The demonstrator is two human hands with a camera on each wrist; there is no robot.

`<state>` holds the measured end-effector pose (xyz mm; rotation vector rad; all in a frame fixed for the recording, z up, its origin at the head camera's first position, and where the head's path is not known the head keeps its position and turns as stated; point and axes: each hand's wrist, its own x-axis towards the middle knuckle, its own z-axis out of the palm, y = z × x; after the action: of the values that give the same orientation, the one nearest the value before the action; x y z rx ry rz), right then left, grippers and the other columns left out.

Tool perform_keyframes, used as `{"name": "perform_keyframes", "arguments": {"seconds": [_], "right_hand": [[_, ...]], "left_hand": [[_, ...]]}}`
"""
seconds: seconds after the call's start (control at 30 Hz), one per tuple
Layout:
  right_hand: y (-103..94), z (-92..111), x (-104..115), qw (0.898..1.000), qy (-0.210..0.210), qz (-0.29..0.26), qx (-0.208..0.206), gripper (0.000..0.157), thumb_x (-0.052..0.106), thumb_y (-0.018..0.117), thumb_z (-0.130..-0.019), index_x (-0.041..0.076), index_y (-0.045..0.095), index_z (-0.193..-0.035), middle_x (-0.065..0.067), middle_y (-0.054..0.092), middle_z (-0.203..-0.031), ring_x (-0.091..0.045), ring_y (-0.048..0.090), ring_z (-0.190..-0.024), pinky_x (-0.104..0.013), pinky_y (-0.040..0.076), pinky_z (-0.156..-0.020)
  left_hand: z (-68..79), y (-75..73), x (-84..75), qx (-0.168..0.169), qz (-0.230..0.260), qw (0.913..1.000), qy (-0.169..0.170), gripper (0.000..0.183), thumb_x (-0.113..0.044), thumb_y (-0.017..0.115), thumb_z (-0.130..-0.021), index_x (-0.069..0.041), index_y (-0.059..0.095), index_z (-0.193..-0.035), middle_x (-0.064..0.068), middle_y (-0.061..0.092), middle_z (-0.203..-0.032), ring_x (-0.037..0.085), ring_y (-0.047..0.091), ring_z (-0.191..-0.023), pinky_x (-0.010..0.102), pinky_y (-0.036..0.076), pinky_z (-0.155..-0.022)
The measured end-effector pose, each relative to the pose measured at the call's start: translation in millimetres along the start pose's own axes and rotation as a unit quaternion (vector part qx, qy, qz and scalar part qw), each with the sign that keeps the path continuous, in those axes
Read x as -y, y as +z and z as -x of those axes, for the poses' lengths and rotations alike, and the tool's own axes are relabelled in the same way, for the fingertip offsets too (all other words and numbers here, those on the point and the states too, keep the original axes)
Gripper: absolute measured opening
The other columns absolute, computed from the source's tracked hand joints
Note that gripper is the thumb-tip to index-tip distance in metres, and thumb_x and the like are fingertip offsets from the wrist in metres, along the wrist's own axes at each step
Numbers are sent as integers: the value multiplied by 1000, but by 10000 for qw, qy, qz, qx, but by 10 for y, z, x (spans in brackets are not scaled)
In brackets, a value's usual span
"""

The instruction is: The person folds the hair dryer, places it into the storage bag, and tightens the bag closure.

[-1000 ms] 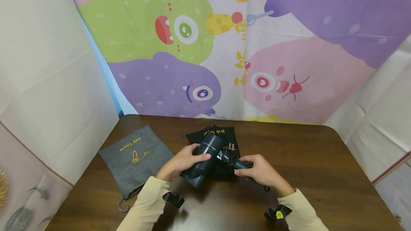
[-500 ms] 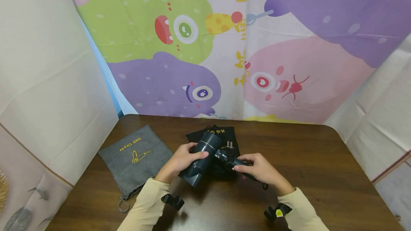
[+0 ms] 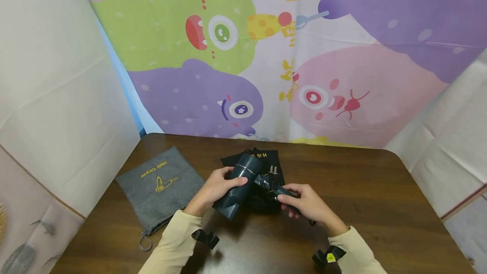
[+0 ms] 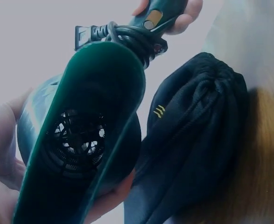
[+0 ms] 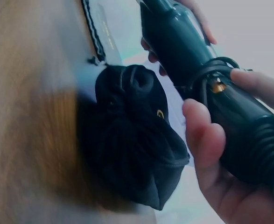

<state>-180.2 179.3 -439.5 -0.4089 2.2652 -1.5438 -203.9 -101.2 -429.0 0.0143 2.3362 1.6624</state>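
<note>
Both hands hold a dark green hair dryer above the table. My left hand grips its barrel, thumb across the top. The handle is in my right hand, fingers curled round it. A black cord is wound round the handle, and its two-pin plug sticks up between the hands. In the left wrist view a wide flat nozzle faces the camera, with the round grille behind it. A gold button shows on the handle.
A black drawstring bag with yellow lettering lies on the brown table just beyond and beneath the dryer. A grey drawstring bag printed "Hair Dryer" lies flat at the left. A cartoon-print cloth hangs behind the table.
The dryer has shifted and turned slightly, staying in both hands. Fingertips of my right hand now show beneath the handle. The bags have not moved.
</note>
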Motion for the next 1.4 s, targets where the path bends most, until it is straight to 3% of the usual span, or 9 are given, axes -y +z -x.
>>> {"name": "perform_keyframes", "arguments": {"seconds": [0.43, 0.63, 1.1, 1.23, 1.4], "right_hand": [[120, 34, 47, 9958, 190, -211, -870, 45, 28, 71, -89, -6, 62, -119, -13, 71, -79, -13, 59, -54, -27, 50, -49], [188, 31, 77, 9888, 380, -427, -1380, 45, 25, 74, -86, -5, 64, -118, -12, 72, -77, -14, 57, -53, -26, 48, -48], [319, 70, 147, 9714, 536, -1018, -2075, 39, 20, 78, -83, -2, 67, -113, -12, 73, -77, -13, 58, -52, -25, 48, -49], [400, 79, 161, 9617, 475, -1121, -2456, 35, 17, 78, -83, -2, 68, -110, -12, 72, -75, -13, 57, -51, -24, 47, -48], [645, 50, 162, 9437, 141, -1491, -2949, 38, 18, 72, -88, -2, 61, -119, -6, 67, -72, -11, 53, -50, -23, 47, -48]], "left_hand": [[42, 68, -45, -396, 166, 9990, 153, 71, -36, 76, -82, 0, 52, -137, 20, 65, -117, 20, 66, -83, 36, 55, -74], [77, 106, -32, -548, 416, 9975, 131, 69, -37, 76, -82, -2, 53, -137, 19, 65, -118, 21, 66, -82, 37, 56, -74], [130, 140, -61, -754, 833, 9932, 291, 66, -36, 79, -80, -4, 57, -133, 19, 67, -112, 19, 66, -78, 35, 56, -72], [153, 192, -85, -960, 942, 9903, 350, 64, -34, 78, -81, -3, 57, -132, 18, 66, -111, 20, 66, -78, 35, 56, -72], [167, 381, -121, -1131, 1257, 9845, 465, 66, -36, 76, -83, 0, 54, -134, 19, 66, -110, 17, 66, -79, 34, 56, -72]]}}
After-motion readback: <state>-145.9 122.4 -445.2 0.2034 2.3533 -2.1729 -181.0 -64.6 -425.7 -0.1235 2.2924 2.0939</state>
